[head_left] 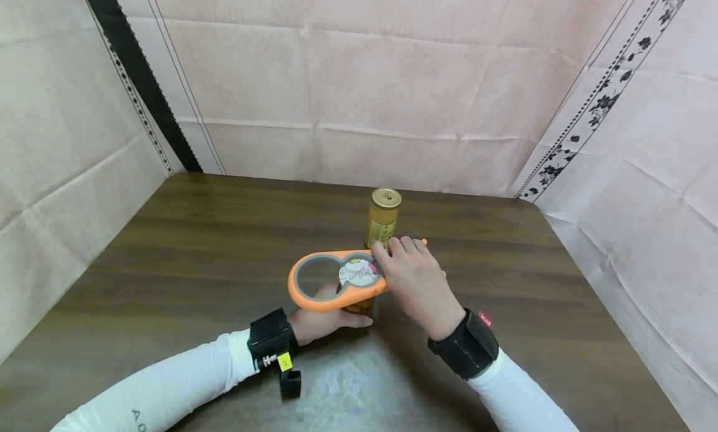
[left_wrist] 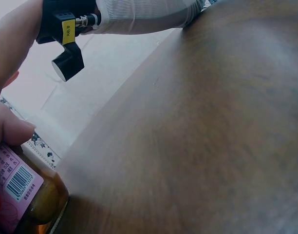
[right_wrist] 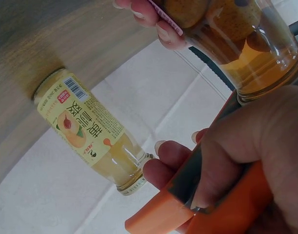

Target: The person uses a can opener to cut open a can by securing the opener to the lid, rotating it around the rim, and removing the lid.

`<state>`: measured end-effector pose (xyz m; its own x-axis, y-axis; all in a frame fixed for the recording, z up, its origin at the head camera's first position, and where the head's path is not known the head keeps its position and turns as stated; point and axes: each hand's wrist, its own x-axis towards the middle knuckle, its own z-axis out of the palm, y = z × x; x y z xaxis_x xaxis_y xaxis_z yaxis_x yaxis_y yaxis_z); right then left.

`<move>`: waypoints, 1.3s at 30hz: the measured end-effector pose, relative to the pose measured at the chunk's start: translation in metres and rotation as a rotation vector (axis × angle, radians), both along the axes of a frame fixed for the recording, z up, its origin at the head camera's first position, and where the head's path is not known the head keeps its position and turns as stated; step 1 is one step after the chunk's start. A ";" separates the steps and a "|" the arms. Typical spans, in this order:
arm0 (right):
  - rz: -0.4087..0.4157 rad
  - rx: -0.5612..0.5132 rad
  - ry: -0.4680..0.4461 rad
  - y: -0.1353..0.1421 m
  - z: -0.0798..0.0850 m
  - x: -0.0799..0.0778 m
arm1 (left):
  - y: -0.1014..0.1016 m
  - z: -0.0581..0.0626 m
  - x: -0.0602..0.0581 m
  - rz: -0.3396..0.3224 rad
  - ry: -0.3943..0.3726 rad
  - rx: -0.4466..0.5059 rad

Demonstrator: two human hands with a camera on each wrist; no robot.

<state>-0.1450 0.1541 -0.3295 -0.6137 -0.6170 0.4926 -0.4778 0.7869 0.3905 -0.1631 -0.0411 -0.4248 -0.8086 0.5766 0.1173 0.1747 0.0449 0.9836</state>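
My left hand (head_left: 322,325) holds a glass jar (right_wrist: 241,53) of round brown fruit in amber liquid. Its thumb lies by the pink label (left_wrist: 17,183) in the left wrist view, and fingertips show on the other side in the right wrist view. An orange and grey jar opener (head_left: 293,283) lies over the jar's top, with the printed white lid (head_left: 359,272) inside one of its loops. My right hand (head_left: 415,285) grips the opener's handles, fingers and thumb curled round them. The opener's handle ends are mostly hidden under that hand.
Just beyond the right hand stands a second jar (head_left: 382,217), upright, with a gold lid and a yellow peach label (right_wrist: 81,122). The brown wooden table (head_left: 224,251) ends at pale cloth hangings (head_left: 387,95) behind and on both sides.
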 end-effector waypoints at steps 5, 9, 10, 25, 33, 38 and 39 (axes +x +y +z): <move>0.002 -0.006 -0.001 -0.001 0.001 0.001 | 0.000 0.001 0.001 -0.008 0.008 0.004; 0.003 0.002 -0.006 -0.001 0.001 0.003 | 0.000 0.001 0.002 -0.001 -0.007 -0.013; 0.003 0.003 -0.011 0.000 0.000 0.004 | 0.000 0.000 0.003 -0.001 -0.007 -0.012; 0.003 -0.006 -0.007 0.000 0.000 0.000 | -0.001 -0.001 0.000 -0.044 -0.005 0.034; -0.001 -0.010 -0.024 0.000 0.000 0.000 | -0.002 -0.001 -0.001 -0.082 -0.055 0.079; 0.000 -0.005 -0.006 0.000 -0.001 0.000 | -0.001 -0.001 0.000 -0.055 -0.031 0.050; 0.001 -0.004 0.000 0.000 -0.001 0.000 | 0.000 -0.001 0.000 -0.044 -0.021 0.038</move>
<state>-0.1453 0.1540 -0.3305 -0.6133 -0.6157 0.4948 -0.4785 0.7880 0.3874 -0.1632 -0.0415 -0.4257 -0.7851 0.6071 0.1227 0.1548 0.0005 0.9879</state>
